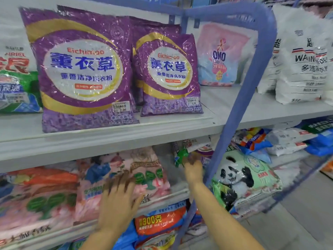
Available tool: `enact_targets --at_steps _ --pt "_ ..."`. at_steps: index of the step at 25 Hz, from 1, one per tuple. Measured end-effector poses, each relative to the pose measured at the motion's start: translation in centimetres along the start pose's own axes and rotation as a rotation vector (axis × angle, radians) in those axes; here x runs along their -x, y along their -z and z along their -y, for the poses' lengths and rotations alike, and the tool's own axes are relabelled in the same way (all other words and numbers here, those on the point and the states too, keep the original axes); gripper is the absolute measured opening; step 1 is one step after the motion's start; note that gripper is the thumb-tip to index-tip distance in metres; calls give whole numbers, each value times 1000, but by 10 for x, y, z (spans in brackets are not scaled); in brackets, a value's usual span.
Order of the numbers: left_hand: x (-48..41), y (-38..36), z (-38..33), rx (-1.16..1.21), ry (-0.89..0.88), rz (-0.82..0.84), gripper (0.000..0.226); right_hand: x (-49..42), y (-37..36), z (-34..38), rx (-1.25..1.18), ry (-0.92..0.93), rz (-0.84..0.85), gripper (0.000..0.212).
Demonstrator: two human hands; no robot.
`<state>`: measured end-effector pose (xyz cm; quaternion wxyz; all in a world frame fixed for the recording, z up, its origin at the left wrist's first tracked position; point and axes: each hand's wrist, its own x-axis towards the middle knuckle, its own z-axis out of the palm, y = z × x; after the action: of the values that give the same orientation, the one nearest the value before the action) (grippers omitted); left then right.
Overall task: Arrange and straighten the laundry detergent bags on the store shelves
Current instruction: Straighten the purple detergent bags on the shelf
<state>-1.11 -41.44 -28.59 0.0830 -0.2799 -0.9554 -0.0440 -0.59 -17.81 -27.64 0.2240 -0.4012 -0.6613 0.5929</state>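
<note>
Two purple detergent bags stand upright on the upper shelf (108, 141), a large one (81, 69) and a smaller one (171, 74) to its right. On the shelf below lies a pink floral bag (147, 170). My left hand (119, 201) rests on it with fingers spread and straight. My right hand (193, 170) reaches deeper into that lower shelf, its fingers at the edge of a green and white bag (183, 154); blur hides whether they grip it.
A blue shelf upright (241, 98) curves down just right of my right arm. Right of it lie a panda bag (243, 175), white bags (302, 69) and a pink OMO bag (219, 56). An orange bag (160, 222) sits on the shelf below.
</note>
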Motion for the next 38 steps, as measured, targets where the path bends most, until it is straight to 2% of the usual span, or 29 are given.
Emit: enact_targets --at_steps 2,6,8,10,14,18,21,24,29,32,34,37,38 --pt "1 -17 4 -4 -18 -52 75 -36 -14 -3 -73 -54 -78 18" --pt "-3 -39 8 -28 -72 -85 65 -84 -39 -21 -160 -44 -189 46" --pt "-6 -42 9 -49 -93 -122 56 -89 -52 -25 -96 -12 -311 59" --pt "-7 -42 7 -75 -94 -149 56 -90 -61 -29 -4 36 -360 55" --pt "-6 -39 5 -111 -64 -110 60 -87 -60 -26 -123 -45 -274 47" --pt "-4 -40 4 -127 -53 -87 62 -76 -50 -20 -299 -60 -270 37" --pt "-3 -40 4 -127 -52 -74 61 -54 -38 -14 -317 -64 -190 27" --pt "-2 -39 4 -112 -52 -83 61 -20 -32 -14 -331 -63 -139 35" --pt "0 -30 5 -70 -60 -35 61 22 -15 -8 -386 44 -22 22" --pt "3 -24 7 30 -85 12 61 23 0 -8 -435 31 -34 24" --pt "3 -12 12 175 -59 56 73 27 5 -6 -462 19 -66 28" --pt "-1 -4 19 369 -59 44 106 36 4 6 -521 32 -99 34" --pt "-2 0 19 416 -63 71 108 39 2 13 -552 31 -104 33"
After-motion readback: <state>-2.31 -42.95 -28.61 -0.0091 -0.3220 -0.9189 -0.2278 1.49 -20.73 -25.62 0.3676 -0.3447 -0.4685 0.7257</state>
